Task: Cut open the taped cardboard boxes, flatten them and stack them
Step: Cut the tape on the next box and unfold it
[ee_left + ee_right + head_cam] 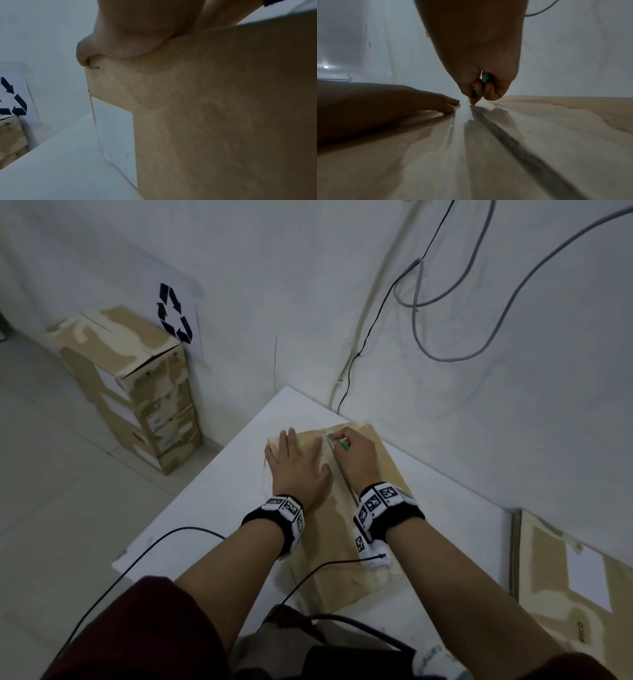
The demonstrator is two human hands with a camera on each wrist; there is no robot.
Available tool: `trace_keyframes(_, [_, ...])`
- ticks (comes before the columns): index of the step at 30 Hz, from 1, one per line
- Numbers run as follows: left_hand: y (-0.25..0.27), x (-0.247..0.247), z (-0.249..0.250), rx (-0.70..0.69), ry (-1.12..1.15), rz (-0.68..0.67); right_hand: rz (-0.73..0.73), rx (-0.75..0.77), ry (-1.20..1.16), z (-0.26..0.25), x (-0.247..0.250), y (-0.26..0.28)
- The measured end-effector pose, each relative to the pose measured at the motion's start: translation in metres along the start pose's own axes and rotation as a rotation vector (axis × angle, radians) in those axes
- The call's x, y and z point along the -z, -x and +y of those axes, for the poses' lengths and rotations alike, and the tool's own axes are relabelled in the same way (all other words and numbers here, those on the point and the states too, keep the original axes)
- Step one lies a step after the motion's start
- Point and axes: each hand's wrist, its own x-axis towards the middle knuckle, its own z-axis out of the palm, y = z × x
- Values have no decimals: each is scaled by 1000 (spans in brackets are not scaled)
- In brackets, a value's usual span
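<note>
A green-handled cutter (486, 78) is pinched in the curled fingers of the right hand (356, 455), its tip set at the far end of the taped seam (513, 142), seemingly so the tape can be slit. The cardboard box (373, 474), lying on the white table (205, 508), is pressed flat-palmed by the left hand (298, 465) just beside the seam, presumably so it is kept steady.

Bare storeroom or recycling corner, recycling sign (174, 313) on white wall, stacked cardboard boxes (137, 392), loose cables (445, 302)
</note>
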Motion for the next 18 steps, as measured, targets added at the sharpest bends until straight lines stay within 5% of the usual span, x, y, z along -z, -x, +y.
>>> trace_keyframes(18, [-2,-4,0,15,-51,1,-191,6,405,-12,16,26])
